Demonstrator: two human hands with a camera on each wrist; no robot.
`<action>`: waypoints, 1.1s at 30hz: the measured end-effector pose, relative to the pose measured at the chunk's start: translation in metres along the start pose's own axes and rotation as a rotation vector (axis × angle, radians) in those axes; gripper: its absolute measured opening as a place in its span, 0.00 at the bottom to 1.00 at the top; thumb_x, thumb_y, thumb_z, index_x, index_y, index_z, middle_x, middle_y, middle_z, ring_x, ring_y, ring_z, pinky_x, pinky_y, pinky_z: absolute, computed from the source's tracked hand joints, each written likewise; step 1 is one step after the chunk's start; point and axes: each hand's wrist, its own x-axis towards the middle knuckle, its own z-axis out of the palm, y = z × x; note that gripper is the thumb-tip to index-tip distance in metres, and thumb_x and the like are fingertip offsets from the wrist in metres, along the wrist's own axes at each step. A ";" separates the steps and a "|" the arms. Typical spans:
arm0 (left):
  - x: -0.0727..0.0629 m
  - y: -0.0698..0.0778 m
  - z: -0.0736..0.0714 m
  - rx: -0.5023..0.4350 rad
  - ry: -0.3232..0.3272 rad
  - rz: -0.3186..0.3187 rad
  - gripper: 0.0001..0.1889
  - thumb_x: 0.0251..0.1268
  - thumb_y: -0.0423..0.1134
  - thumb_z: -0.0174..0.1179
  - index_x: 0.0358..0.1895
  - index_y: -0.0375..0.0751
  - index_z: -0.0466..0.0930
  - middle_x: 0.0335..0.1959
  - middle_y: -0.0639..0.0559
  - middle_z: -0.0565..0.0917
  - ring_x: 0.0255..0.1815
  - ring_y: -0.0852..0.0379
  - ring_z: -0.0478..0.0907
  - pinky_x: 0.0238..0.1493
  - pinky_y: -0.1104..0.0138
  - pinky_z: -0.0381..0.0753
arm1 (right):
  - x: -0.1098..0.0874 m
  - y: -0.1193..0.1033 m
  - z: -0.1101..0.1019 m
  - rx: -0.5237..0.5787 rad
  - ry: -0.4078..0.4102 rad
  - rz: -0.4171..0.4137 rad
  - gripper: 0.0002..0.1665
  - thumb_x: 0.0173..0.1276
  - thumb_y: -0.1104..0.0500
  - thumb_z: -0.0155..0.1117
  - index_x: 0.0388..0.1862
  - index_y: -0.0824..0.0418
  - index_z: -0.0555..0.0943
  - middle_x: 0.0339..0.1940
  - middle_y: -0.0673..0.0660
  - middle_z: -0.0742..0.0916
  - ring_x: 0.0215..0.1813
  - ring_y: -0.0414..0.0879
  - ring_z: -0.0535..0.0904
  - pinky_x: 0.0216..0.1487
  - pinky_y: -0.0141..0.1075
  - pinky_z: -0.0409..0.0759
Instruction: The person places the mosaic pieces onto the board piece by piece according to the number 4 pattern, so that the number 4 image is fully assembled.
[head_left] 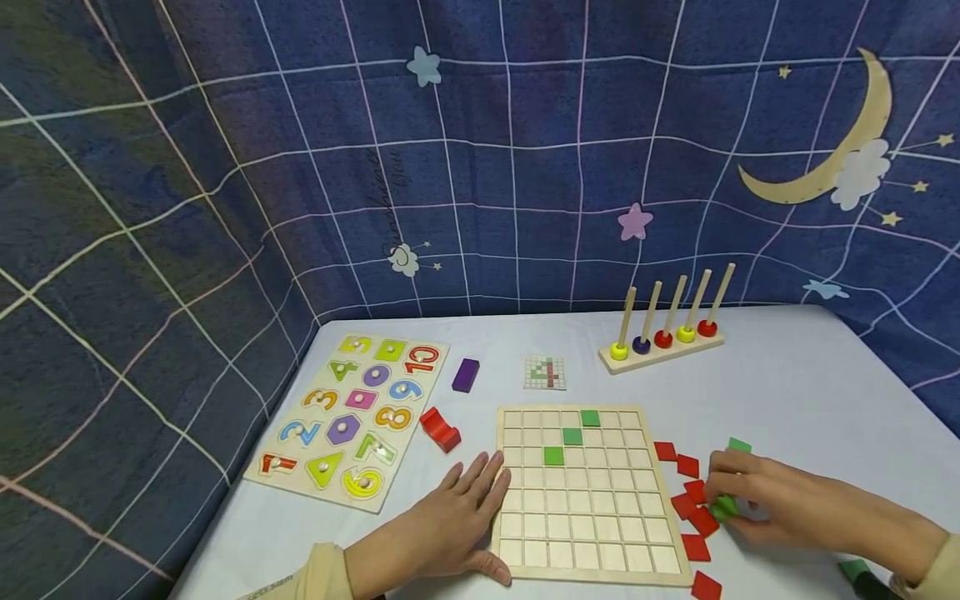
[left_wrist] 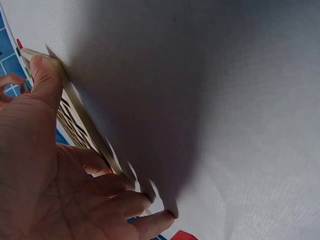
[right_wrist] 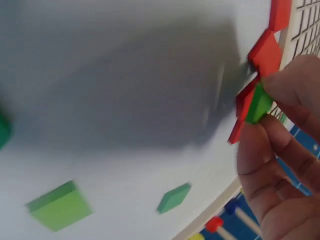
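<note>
A wooden grid board lies flat, with green square tiles in three of its cells, set in a diagonal near the top. My left hand rests along the board's left edge, thumb at the near corner, fingers extended. Right of the board, my right hand pinches a small green tile between thumb and fingertips, just above the table. Beneath and beside it, several red square tiles lie scattered along the board's right edge. Other loose green tiles lie near the right hand.
Behind the board lies a small pattern card. A number-and-shape puzzle board is at the left, with a purple block and a red curved block beside it. A peg stand with coloured rings stands at the back right.
</note>
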 end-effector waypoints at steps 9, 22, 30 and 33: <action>0.001 0.002 0.002 0.013 -0.012 -0.013 0.63 0.60 0.83 0.55 0.87 0.39 0.53 0.90 0.38 0.51 0.90 0.41 0.53 0.84 0.45 0.65 | 0.039 -0.021 -0.003 0.024 0.032 -0.119 0.16 0.66 0.59 0.79 0.47 0.41 0.84 0.51 0.45 0.83 0.49 0.33 0.74 0.43 0.28 0.83; 0.001 0.003 -0.001 0.013 -0.037 -0.018 0.63 0.61 0.82 0.55 0.87 0.40 0.52 0.90 0.39 0.50 0.91 0.41 0.52 0.85 0.45 0.64 | 0.122 -0.064 -0.004 0.019 -0.012 -0.238 0.09 0.70 0.60 0.74 0.45 0.50 0.84 0.44 0.45 0.81 0.44 0.32 0.71 0.43 0.27 0.79; 0.001 0.003 -0.003 0.039 -0.042 -0.026 0.62 0.61 0.82 0.53 0.88 0.40 0.52 0.91 0.40 0.50 0.91 0.42 0.52 0.85 0.46 0.64 | 0.165 -0.076 0.007 -0.051 0.049 -0.339 0.09 0.67 0.62 0.76 0.43 0.53 0.84 0.37 0.47 0.82 0.39 0.31 0.72 0.41 0.24 0.78; 0.000 0.003 -0.002 0.057 -0.026 -0.020 0.62 0.62 0.83 0.53 0.87 0.39 0.53 0.90 0.39 0.52 0.90 0.42 0.54 0.84 0.46 0.66 | 0.178 -0.083 0.011 -0.067 0.053 -0.359 0.08 0.68 0.62 0.77 0.41 0.55 0.85 0.38 0.48 0.82 0.39 0.33 0.73 0.42 0.24 0.80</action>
